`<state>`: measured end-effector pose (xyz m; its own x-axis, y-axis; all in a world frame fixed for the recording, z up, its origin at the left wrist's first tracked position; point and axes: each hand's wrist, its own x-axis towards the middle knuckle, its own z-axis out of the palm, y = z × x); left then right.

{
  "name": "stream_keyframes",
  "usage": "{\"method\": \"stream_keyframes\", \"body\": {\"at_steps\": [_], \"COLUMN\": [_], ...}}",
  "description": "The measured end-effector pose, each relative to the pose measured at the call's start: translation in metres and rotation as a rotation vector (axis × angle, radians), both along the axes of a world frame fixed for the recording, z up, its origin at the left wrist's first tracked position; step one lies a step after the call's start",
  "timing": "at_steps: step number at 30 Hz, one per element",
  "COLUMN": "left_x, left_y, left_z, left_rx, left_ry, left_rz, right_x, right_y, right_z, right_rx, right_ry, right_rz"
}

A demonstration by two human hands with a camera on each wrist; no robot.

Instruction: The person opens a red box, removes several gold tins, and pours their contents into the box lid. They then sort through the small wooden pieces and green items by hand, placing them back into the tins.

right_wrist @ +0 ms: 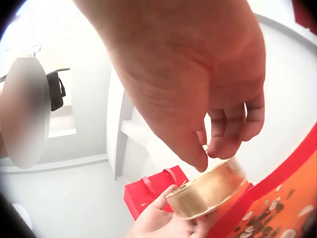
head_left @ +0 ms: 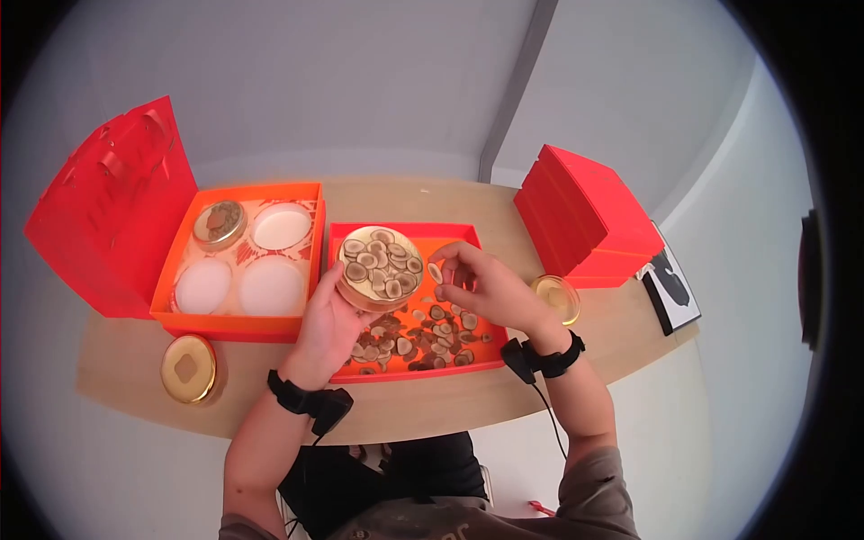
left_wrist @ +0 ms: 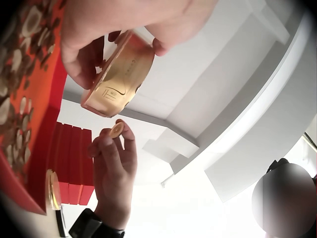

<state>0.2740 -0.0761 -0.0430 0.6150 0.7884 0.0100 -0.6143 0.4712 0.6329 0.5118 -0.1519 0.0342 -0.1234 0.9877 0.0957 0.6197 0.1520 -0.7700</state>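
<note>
My left hand [head_left: 326, 322] holds a round gold tin [left_wrist: 124, 79] from below and the side, fingers curled round its wall. Dried round slices [head_left: 382, 261] with brown edges and pale middles fill its top. Just right of the tin, my right hand [head_left: 493, 286] pinches one such slice [head_left: 436, 273] between thumb and fingertips. In the left wrist view this slice appears close to the tin's edge. Beneath both hands lies a shallow red tray with an orange inside [head_left: 468, 236], where many loose slices [head_left: 441, 337] are scattered, mostly toward the front.
On the left, an orange box [head_left: 236, 328] has white round recesses and a slice-filled tin [head_left: 220, 225]. Behind it leans a red bag [head_left: 117, 207]. A gold lid [head_left: 189, 369] lies in front. To the right are a round gold-rimmed piece [head_left: 556, 300], red boxes [head_left: 598, 211] and a black-and-white box [head_left: 670, 288].
</note>
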Motion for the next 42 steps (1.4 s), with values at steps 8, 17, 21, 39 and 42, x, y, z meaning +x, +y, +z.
{"method": "stream_keyframes", "body": {"at_steps": [8,17,21,39,42], "left_x": [0.003,0.001,0.003,0.000,0.000], "left_y": [0.001,0.001,0.004,0.006,0.007], "left_z": [-0.006,-0.009,-0.010,-0.014,-0.014], "left_rx": [-0.006,-0.064,-0.086,-0.087,-0.064], "left_ry": [0.020,-0.032,-0.043,-0.065,-0.065], "left_rz": [-0.100,0.064,0.122,0.110,0.103], "right_x": [-0.026,-0.013,0.001,-0.040,-0.026], "right_y": [0.012,0.002,0.005,0.002,-0.002], "right_z": [0.001,-0.015,-0.059,-0.045,-0.055], "right_rx": [0.224,0.072,-0.057,-0.502,-0.329], "right_ry": [-0.150,-0.079,-0.358,-0.454,-0.425], "right_rz": [0.005,-0.139,0.121,0.161,0.139]}}
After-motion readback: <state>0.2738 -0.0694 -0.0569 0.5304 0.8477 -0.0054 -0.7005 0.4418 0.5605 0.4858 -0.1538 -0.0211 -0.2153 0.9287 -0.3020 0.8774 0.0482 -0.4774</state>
